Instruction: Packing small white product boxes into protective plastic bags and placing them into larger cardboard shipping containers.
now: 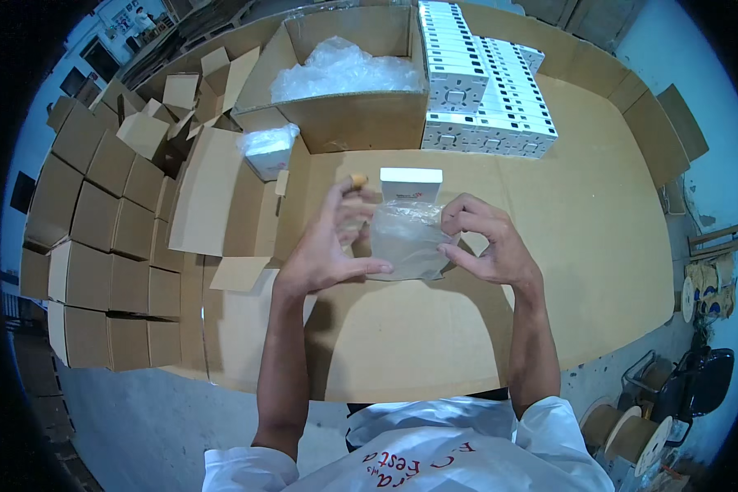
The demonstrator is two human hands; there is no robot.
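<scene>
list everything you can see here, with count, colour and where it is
clear plastic bag: one, see-through, held between both hands over the table middle
small white box: one, white, on the table just behind the bag
big open carton: one, brown, far side of the table, filled with clear plastic
white box stacks: many, white, in rows at the far right of the table
wrapped white box: one, white in clear plastic, left of the big carton
small folded cartons: many, brown, stacked along the left
table: one, covered in brown cardboard
cable spools: several, pale, on the floor lower right
left hand: one, gripping the bag's left edge
right hand: one, gripping the bag's right edge
</scene>
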